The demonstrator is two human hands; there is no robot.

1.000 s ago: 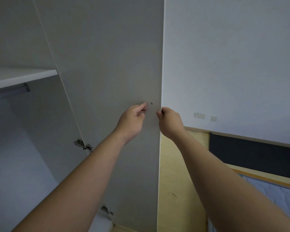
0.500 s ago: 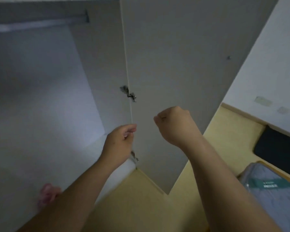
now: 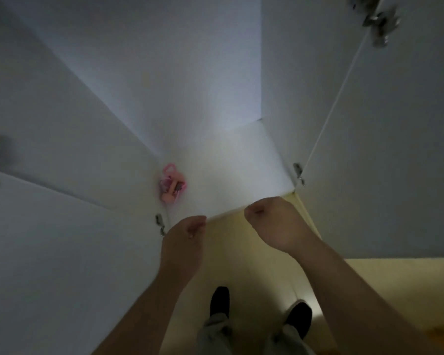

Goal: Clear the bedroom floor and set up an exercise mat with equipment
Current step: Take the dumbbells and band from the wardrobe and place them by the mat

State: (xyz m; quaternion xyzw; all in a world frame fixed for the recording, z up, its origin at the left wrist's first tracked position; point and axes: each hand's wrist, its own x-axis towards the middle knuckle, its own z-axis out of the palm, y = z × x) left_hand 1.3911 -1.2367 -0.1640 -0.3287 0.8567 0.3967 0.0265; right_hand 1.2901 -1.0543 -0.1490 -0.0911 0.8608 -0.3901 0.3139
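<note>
Since the pink bundle [image 3: 171,184] sits at the back-left of the wardrobe floor [image 3: 236,175], close against the left side wall, getting it means bending and reaching in. Too blurred to ID; it looks like moulded pink handles plus looped cord, so possibly a skipping rope. My read: light, with stiff handles and a floppy rest, not fragile. Loose loops could trail and snag the lower hinge [image 3: 160,224] on the way out. Best hold is around the handles together, or scoop the whole clump, not a single strand. Left hand [image 3: 183,238] and right hand [image 3: 273,221] hover by the front edge of the floor panel, fingers curled in, holding nothing, well apart from the bundle. Left is nearer.
</note>
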